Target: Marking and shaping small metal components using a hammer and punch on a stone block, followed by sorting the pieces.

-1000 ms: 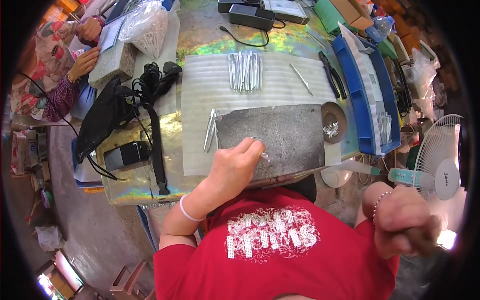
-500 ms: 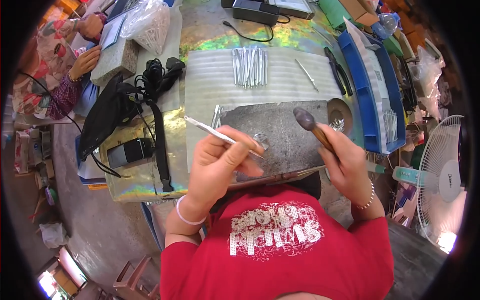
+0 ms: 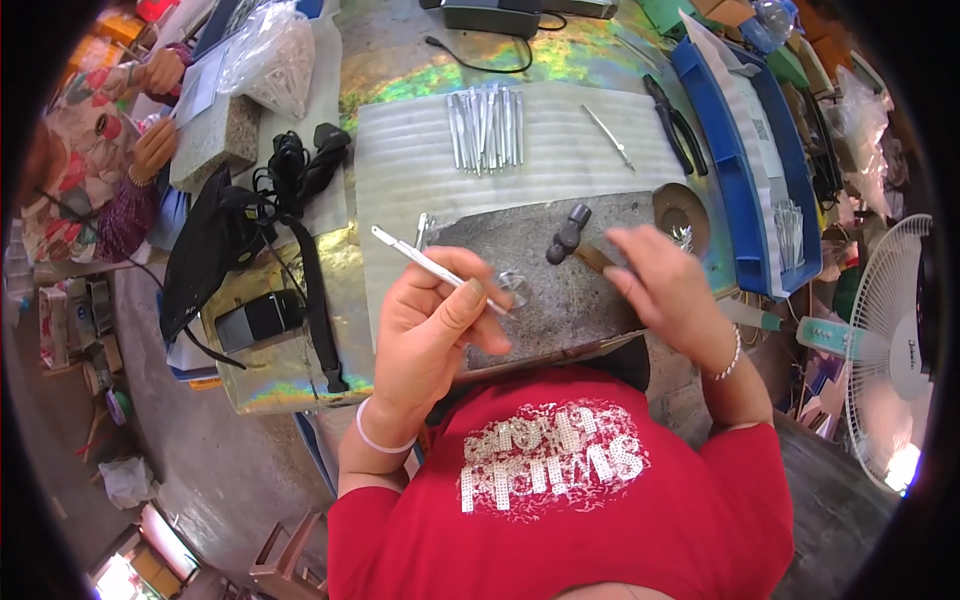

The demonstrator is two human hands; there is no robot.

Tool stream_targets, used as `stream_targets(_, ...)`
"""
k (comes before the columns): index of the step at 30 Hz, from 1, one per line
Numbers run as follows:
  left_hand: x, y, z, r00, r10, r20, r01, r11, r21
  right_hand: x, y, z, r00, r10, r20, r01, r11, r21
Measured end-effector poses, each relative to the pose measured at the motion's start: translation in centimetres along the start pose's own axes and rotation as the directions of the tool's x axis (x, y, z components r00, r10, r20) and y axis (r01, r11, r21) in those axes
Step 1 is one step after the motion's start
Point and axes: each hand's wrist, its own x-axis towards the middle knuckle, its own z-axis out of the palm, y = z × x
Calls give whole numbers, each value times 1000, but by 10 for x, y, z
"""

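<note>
My left hand (image 3: 430, 315) is closed, pinching a slim silver metal rod (image 3: 425, 262) between thumb and fingers, its flat tip pointing up and to the left. Below the rod's lower end, a small clear round piece (image 3: 513, 288) lies on the dark stone slab (image 3: 480, 235). A hammer (image 3: 568, 236) with a dark head and wooden handle rests on the slab. Around the end of its handle, my right hand (image 3: 668, 285) has its fingers apart, slightly blurred. A bundle of similar silver rods (image 3: 486, 130) lies on the white foam sheet (image 3: 400, 150), beyond the slab.
A single rod (image 3: 608, 137) and black-handled pliers (image 3: 675, 125) lie at the far right. A round dish (image 3: 680, 205) holds small silver bits. Beside it stands a blue tray (image 3: 745, 235); a fan (image 3: 890, 350) is further right. Black bag (image 3: 215, 250) and phone (image 3: 258, 320) lie left. Another person's hands (image 3: 152, 150) rest near a stone block (image 3: 215, 145).
My right hand has lowered the hammer from the air onto the slab, and its fingers have loosened from the handle. My left hand keeps the rod at nearly the same place.
</note>
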Motion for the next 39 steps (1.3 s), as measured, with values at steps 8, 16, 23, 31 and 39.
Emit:
stream_targets(8, -14, -1, 3, 999, -21, 31, 11, 948, 318, 125, 120, 26, 982, 178, -66, -185, 975, -127)
stream_targets(16, -24, 4, 7, 996, 76, -53, -41, 879, 475, 138, 120, 20, 988, 98, -116, -122, 967, -225)
stream_targets(23, -10, -6, 2, 989, 102, 108, -145, 825, 546, 56, -11, -53, 969, 89, 231, -219, 741, 635)
stream_targets(31, -11, -23, 13, 986, 137, 97, -163, 920, 357, 28, -54, -8, 984, -49, 169, -110, 578, 809)
stream_targets(39, -18, -25, 15, 973, 201, 110, -228, 897, 380, 31, -61, 7, 968, -157, -194, 248, 695, 675)
